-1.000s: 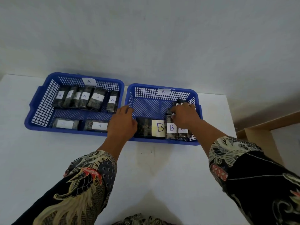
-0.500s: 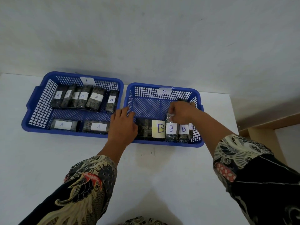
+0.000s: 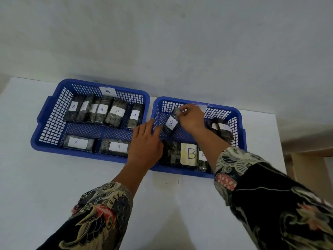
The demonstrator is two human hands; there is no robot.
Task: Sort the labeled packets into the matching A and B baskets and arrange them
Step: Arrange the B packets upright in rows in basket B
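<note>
Holding: the right hand [image 3: 191, 118] pinches the top end of a dark plastic-wrapped packet with a white label marked B [image 3: 170, 124], fingers curled round it, over the far left part of the right-hand basket.
Held packet: it hangs tilted, top end toward the far wall of the basket, lower end near the mesh floor; whether it touches the floor cannot be told.
Left hand: the left hand [image 3: 146, 143] lies with straight, slightly spread fingers on the near left corner of the same basket, fingertips at its left wall, just beside the held packet's lower end.
Basket B: the blue plastic mesh basket with a B tag on its far wall [image 3: 239, 123] holds a large dark packet with a big yellowish B label [image 3: 177, 153] along its near wall, a smaller labelled packet [image 3: 202, 159] just right of it, partly hidden by the right forearm, and two dark labelled packets [image 3: 222, 129] leaning at the right wall.
Basket A: the matching blue mesh basket tagged A [image 3: 54, 112] sits just left of it, rims nearly touching, with six dark A-labelled packets [image 3: 102, 110] standing in a far row and two A packets lying flat [image 3: 97, 144] along the near wall.
Surface: both baskets rest on a white tabletop [image 3: 54, 177] against a pale wall.
Sleeves: dark patterned sleeves [image 3: 270, 195] cover both forearms.
</note>
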